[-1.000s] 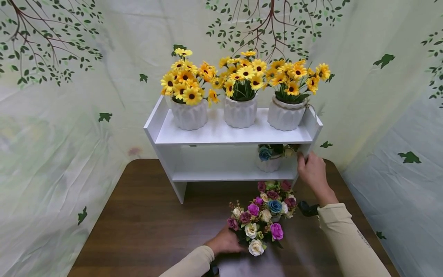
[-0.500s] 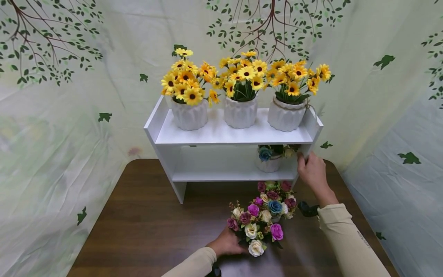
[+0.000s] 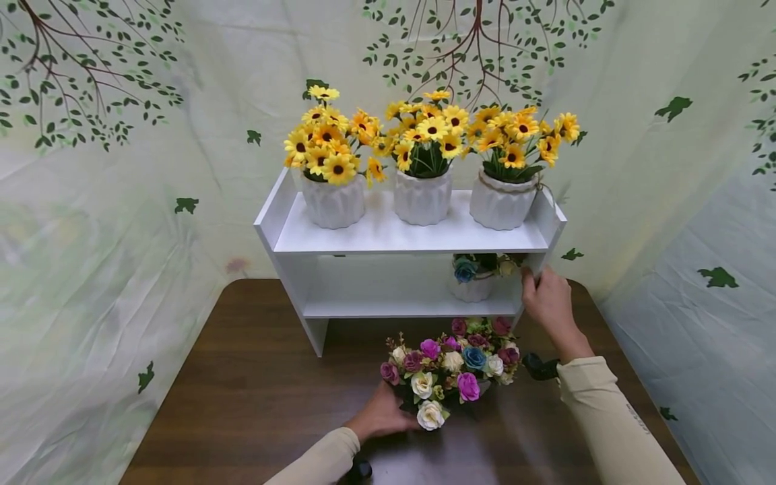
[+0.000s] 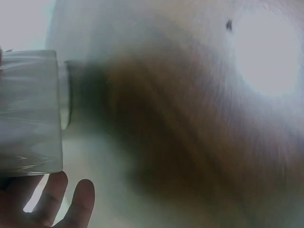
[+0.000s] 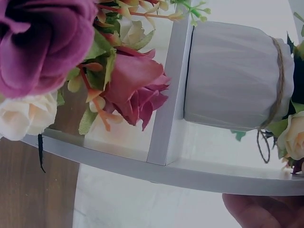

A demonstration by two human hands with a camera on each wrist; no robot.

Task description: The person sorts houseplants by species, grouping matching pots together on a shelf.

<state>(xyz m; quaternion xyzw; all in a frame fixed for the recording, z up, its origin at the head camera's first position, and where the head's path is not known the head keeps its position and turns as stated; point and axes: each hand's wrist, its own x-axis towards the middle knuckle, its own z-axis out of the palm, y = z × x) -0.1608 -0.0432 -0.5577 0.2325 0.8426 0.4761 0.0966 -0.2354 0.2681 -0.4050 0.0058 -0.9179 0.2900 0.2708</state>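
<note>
My left hand holds a white flowerpot from its left side; in the head view its roses, cream, mauve and pink, hide the pot. The left wrist view shows the fingers around its wall and the pot's base off the table. Just behind it, a second bunch of roses stands before the shelf. My right hand grips the right side panel of the white two-tier shelf. Inside the lower tier, at the right, stands a white pot with blue and cream roses.
On the top tier stand three white pots with yellow sunflowers: left, middle and right. The shelf stands at the back of the brown table. A leaf-printed cloth hangs behind it.
My left hand has moved left and a little toward the shelf, with the potted roses in it. The right hand has stayed on the side panel.
</note>
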